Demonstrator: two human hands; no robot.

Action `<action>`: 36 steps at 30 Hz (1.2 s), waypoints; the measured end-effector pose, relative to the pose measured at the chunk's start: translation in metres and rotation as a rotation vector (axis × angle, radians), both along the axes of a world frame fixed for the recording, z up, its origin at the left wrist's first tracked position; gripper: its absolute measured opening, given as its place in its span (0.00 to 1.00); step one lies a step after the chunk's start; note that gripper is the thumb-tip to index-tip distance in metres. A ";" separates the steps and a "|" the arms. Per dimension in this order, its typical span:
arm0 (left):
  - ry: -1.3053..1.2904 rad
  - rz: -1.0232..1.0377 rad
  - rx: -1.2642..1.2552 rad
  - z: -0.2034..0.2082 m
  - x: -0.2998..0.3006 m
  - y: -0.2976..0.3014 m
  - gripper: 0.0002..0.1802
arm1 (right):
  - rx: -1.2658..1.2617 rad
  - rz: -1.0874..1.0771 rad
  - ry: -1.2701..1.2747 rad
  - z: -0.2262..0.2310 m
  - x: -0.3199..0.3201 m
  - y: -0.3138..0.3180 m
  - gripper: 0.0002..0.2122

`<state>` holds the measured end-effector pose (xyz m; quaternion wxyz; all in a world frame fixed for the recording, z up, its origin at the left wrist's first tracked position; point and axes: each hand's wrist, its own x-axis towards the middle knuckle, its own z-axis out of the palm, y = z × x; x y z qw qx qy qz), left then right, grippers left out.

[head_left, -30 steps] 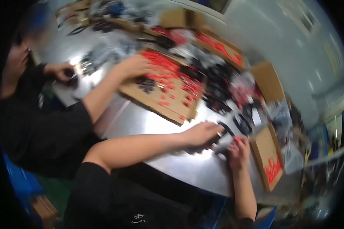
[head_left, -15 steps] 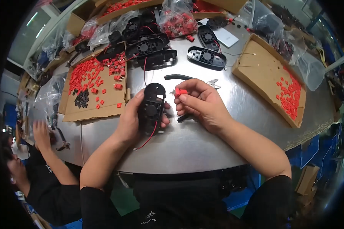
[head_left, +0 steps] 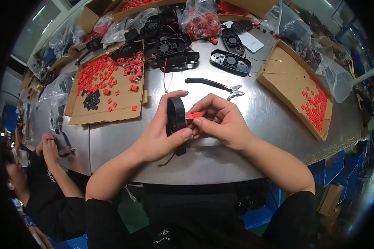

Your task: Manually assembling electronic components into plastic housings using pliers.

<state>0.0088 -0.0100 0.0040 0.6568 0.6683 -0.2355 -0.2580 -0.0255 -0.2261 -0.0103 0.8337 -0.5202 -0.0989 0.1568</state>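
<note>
Metal gleams across the table before me. From the hands, one cardboard tray of red pieces sits toward ten o'clock, a second tray toward two. The left hand curls, thumb opposite fingers; the right hand pinches. Pliers lie toward one o'clock. A black housing stands edge-up in the left grasp. At its three o'clock, the right fingertips nip a small red part; whether the two touch, I can't tell.

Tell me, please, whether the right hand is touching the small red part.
Touching: the head view shows the right hand pinching the small red part between thumb and fingers.
</note>
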 end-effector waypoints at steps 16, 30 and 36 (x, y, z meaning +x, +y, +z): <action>0.820 -0.242 -0.561 -0.003 0.015 0.006 0.46 | -0.052 -0.166 -0.089 0.006 -0.005 -0.004 0.08; 0.531 -0.274 -0.256 0.009 0.004 0.000 0.44 | -0.310 -0.200 -0.363 0.012 -0.016 0.001 0.09; 0.332 -0.224 -0.052 0.013 -0.006 -0.001 0.41 | -0.587 -0.276 -0.641 0.002 -0.013 0.001 0.09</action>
